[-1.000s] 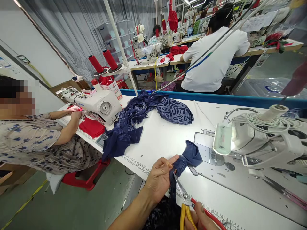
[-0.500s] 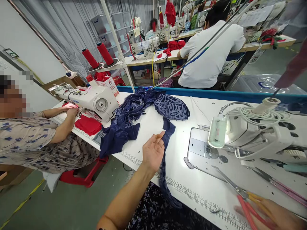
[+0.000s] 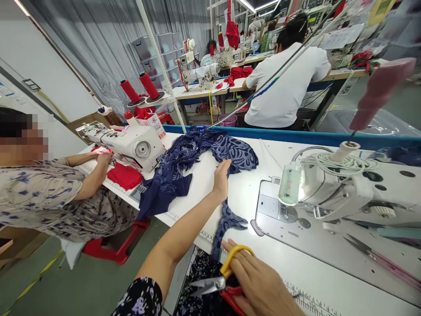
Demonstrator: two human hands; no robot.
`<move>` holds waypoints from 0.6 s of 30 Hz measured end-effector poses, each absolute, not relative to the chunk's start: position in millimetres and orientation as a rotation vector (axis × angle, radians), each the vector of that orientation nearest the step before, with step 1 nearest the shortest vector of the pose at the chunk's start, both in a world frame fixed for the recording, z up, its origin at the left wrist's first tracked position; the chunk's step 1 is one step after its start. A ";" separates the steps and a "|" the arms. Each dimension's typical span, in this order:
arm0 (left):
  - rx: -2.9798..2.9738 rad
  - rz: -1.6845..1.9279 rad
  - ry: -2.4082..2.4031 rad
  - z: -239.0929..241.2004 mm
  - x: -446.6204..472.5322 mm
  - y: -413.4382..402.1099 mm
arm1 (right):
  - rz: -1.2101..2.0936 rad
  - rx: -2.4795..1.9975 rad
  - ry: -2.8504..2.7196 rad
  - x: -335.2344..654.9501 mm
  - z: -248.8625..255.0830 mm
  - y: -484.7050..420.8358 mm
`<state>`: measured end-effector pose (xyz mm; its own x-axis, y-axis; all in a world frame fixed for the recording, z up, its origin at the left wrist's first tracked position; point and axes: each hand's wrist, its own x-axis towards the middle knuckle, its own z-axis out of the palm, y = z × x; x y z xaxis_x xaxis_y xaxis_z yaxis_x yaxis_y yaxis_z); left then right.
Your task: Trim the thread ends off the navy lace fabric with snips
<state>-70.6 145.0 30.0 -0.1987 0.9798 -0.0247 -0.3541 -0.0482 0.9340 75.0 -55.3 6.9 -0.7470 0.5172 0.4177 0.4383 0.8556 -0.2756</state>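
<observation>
The right hand (image 3: 263,285) grips yellow-and-red scissors (image 3: 223,281), blades shut, at the table's near edge. The left hand (image 3: 222,177) presses flat on navy lace fabric (image 3: 237,153) farther out; its strip (image 3: 226,219) trails back uncut beside the sewing machine (image 3: 329,188).

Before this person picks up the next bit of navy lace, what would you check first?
1. Left hand rests on the navy lace: ok.
2. Right hand has its grip on the scissors: ok.
3. Scissor blades shut: cannot tell.
4. Lace strip hangs over the table edge: not ok.
5. Sewing machine bed free of lace: ok.
</observation>
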 end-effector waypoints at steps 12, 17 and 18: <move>2.157 0.599 0.798 27.7 -148.6 28.3 | 0.165 -0.634 -2.675 68.0 0.1 -46.3; 2.137 0.718 1.147 11.7 -151.9 21.5 | -0.109 -0.499 -2.614 93.7 8.5 -54.1; 2.144 0.729 1.212 9.9 -152.4 22.9 | -0.179 -0.513 -2.614 108.4 4.7 -55.7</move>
